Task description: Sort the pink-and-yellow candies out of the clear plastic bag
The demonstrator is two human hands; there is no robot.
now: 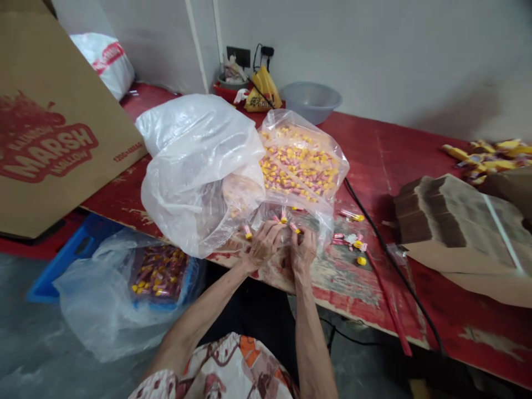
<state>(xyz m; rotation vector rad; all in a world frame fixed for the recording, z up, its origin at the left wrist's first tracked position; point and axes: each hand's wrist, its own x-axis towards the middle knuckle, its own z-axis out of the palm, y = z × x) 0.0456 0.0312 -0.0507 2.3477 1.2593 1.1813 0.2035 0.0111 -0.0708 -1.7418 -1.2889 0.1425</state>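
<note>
My left hand (266, 242) is at the table's front edge, its fingers bent over the mouth of a clear bag (297, 160) full of small pink tubes with yellow caps. Beside it, my right hand (304, 247) has curled fingers close to a yellow-capped tube (295, 228). What the fingertips of either hand hold, if anything, is too small to make out. Another tube (284, 215) stands between the hands, and one more (247, 230) lies left of my left hand. A large whitish plastic bag (195, 160) is bunched up on the left.
Loose tubes and a yellow cap (361, 260) lie on the red table (366, 149), near a black cable (374, 238). Flattened cardboard (461, 221) is at right, a big carton (54, 122) at left. Below stands a blue crate (62, 277); a basin (311, 100) sits behind.
</note>
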